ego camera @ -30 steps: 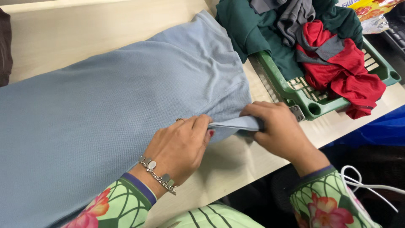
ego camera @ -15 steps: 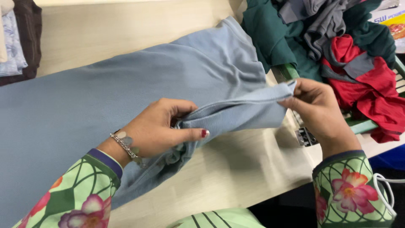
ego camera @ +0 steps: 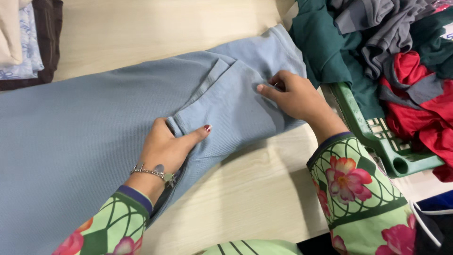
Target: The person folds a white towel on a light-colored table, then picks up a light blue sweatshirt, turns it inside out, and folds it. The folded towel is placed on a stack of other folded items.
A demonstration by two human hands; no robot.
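Note:
A light blue shirt (ego camera: 85, 127) lies spread across the pale wooden table (ego camera: 245, 193). One sleeve (ego camera: 226, 104) is folded inward over the body of the shirt. My left hand (ego camera: 167, 146) pinches the sleeve's cuff between thumb and fingers near the shirt's lower edge. My right hand (ego camera: 292, 97) presses down on the folded sleeve near the shoulder, fingers gripping a crease of the cloth. Both arms wear green floral sleeves, and a silver bracelet sits on my left wrist.
A green plastic laundry basket (ego camera: 387, 146) at the right holds dark green, grey and red clothes (ego camera: 415, 89). A pile of folded brown, cream and pale blue cloth (ego camera: 26, 38) sits at the top left corner. The table's near edge runs along the bottom right.
Both hands lifted the sleeve from the table's edge, carried it up and left, and laid it flat over the shirt's body. The view shifted so the basket sits further right.

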